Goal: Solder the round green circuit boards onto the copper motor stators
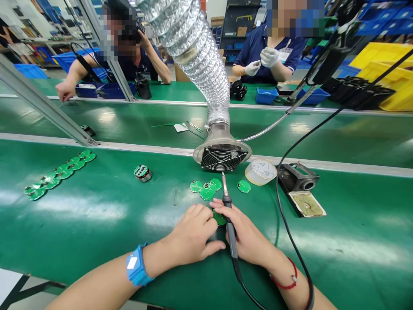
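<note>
My right hand is closed around a soldering iron, whose metal tip points away from me toward the fan. Its fingertips reach over a round green circuit board between my hands. My left hand has curled fingers closed at the left edge of that board; the fingertips are partly hidden. Just beyond lie several loose round circuit boards, with a separate round board to their right. A round metal part topped with a circuit board stands farther left.
A silver duct ends in a fan low over the bench. At right are a tape roll, an iron stand with a cleaning tray, and the black cable. A row of boards lies left. Two people sit opposite.
</note>
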A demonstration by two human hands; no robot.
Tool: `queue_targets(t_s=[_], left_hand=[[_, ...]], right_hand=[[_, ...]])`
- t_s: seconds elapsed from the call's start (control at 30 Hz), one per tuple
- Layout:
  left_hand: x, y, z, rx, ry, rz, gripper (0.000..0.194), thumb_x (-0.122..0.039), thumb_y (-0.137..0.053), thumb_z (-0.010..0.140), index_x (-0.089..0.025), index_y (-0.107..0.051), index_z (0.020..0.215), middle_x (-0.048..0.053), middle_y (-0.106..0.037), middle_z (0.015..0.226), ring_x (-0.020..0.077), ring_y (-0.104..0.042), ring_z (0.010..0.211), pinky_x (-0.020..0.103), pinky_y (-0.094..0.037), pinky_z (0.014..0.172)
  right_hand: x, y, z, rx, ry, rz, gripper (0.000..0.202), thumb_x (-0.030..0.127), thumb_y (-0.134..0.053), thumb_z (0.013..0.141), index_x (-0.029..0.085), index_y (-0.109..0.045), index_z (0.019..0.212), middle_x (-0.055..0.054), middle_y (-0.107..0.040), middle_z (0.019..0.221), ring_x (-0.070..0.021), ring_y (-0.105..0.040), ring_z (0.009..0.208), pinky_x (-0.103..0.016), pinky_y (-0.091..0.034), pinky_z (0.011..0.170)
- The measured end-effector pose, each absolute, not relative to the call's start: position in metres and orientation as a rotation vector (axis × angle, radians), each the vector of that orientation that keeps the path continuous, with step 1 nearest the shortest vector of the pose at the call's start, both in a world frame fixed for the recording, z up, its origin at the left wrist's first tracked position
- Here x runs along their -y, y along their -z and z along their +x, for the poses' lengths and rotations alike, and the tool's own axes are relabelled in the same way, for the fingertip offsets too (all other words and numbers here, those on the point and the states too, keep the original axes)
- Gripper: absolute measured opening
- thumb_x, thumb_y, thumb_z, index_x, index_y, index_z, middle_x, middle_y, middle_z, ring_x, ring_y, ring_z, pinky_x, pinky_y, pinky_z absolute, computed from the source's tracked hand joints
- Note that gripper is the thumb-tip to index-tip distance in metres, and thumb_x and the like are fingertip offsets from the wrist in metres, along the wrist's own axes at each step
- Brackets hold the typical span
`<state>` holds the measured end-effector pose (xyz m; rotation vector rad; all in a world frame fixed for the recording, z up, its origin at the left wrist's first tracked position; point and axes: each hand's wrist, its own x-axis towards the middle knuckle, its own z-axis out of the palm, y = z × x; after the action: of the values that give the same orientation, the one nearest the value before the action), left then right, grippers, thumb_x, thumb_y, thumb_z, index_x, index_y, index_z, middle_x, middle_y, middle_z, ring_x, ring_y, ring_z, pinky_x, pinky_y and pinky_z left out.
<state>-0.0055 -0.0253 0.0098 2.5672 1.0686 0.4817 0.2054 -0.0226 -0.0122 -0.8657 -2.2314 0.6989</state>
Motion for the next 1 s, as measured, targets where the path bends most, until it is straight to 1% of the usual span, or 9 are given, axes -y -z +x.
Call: queue_targets(t_s=[0.1, 0.17, 0.2, 0.3, 0.37, 0.57, 0.77, 0.9, 1.0], left_hand=[[0.035, 0.002, 0.006, -1.133, -0.441, 2.704, 0.041, -0.059, -0.060, 0.088, -0.017, -0.059, 0.085, 0.009, -0.060, 0.091, 0.0265, -0.054, 0.087, 0.039, -0.045, 0.073], [0.039, 0.006, 0.015, -1.185, -0.389, 2.752, 0.044, -0.061, -0.060, 0.087, -0.016, -0.061, 0.082, 0.009, -0.060, 0.087, 0.0272, -0.055, 0.085, 0.039, -0.043, 0.070], [0.041, 0.007, 0.018, -1.198, -0.360, 2.769, 0.040, -0.055, -0.060, 0.089, -0.016, -0.061, 0.081, 0.009, -0.060, 0.085, 0.0269, -0.055, 0.085, 0.038, -0.043, 0.069], [0.043, 0.005, 0.023, -1.242, -0.273, 2.786, 0.018, -0.026, -0.055, 0.095, -0.017, -0.063, 0.082, 0.008, -0.060, 0.083, 0.0251, -0.055, 0.084, 0.037, -0.041, 0.070], [0.043, 0.001, 0.020, -1.265, -0.262, 2.776, 0.016, -0.016, -0.050, 0.093, -0.017, -0.062, 0.082, 0.008, -0.060, 0.083, 0.0247, -0.053, 0.083, 0.038, -0.039, 0.070], [0.036, -0.008, 0.008, -1.281, -0.614, 2.522, 0.022, -0.018, -0.045, 0.092, -0.019, -0.060, 0.077, 0.006, -0.062, 0.088, 0.0219, -0.051, 0.084, 0.038, -0.036, 0.072], [0.025, -0.007, 0.017, -1.268, -0.719, 2.141, 0.014, -0.018, -0.053, 0.091, -0.020, -0.065, 0.084, 0.002, -0.061, 0.087, 0.0193, -0.053, 0.087, 0.035, -0.039, 0.079], [0.022, -0.005, 0.022, -1.311, -0.655, 2.052, 0.010, -0.016, -0.059, 0.088, -0.020, -0.066, 0.082, 0.003, -0.061, 0.087, 0.0208, -0.052, 0.090, 0.036, -0.040, 0.080], [0.021, -0.004, 0.023, -1.325, -0.620, 2.013, 0.009, -0.017, -0.060, 0.087, -0.021, -0.067, 0.083, 0.003, -0.060, 0.087, 0.0217, -0.052, 0.091, 0.036, -0.040, 0.081]], right_hand=[[0.023, 0.014, 0.207, 2.202, -0.767, -0.887, 0.064, 0.007, -0.057, 0.080, 0.024, -0.040, 0.139, -0.014, -0.054, 0.146, -0.0256, -0.048, 0.138, -0.050, -0.045, 0.110], [0.023, 0.015, 0.208, 2.158, -0.786, -0.952, 0.066, 0.005, -0.053, 0.078, 0.024, -0.039, 0.140, -0.014, -0.052, 0.148, -0.0251, -0.048, 0.139, -0.050, -0.045, 0.110], [0.024, 0.015, 0.209, 2.139, -0.788, -0.986, 0.065, 0.005, -0.050, 0.079, 0.024, -0.039, 0.140, -0.013, -0.052, 0.148, -0.0245, -0.049, 0.138, -0.049, -0.046, 0.110], [0.024, 0.015, 0.211, 2.126, -0.795, -1.060, 0.060, 0.008, -0.048, 0.083, 0.023, -0.039, 0.140, -0.012, -0.057, 0.143, -0.0231, -0.056, 0.131, -0.046, -0.049, 0.107], [0.024, 0.014, 0.211, 2.144, -0.803, -1.091, 0.058, 0.009, -0.047, 0.084, 0.023, -0.039, 0.140, -0.012, -0.060, 0.138, -0.0227, -0.060, 0.126, -0.044, -0.051, 0.105], [0.027, 0.010, 0.209, 2.199, -0.733, -1.103, 0.056, 0.011, -0.050, 0.084, 0.021, -0.040, 0.138, -0.013, -0.063, 0.130, -0.0251, -0.063, 0.118, -0.045, -0.054, 0.100], [0.030, 0.004, 0.210, 2.144, -0.581, -1.039, 0.058, 0.016, -0.056, 0.087, 0.023, -0.035, 0.141, -0.014, -0.057, 0.139, -0.0278, -0.057, 0.127, -0.050, -0.050, 0.104], [0.032, 0.006, 0.205, 2.014, -0.508, -1.002, 0.047, 0.015, -0.056, 0.088, 0.025, -0.043, 0.132, -0.010, -0.066, 0.118, -0.0257, -0.065, 0.109, -0.046, -0.057, 0.091], [0.031, 0.008, 0.199, 1.955, -0.492, -0.985, 0.037, 0.011, -0.054, 0.089, 0.027, -0.048, 0.121, -0.005, -0.069, 0.098, -0.0221, -0.066, 0.090, -0.040, -0.058, 0.079]])
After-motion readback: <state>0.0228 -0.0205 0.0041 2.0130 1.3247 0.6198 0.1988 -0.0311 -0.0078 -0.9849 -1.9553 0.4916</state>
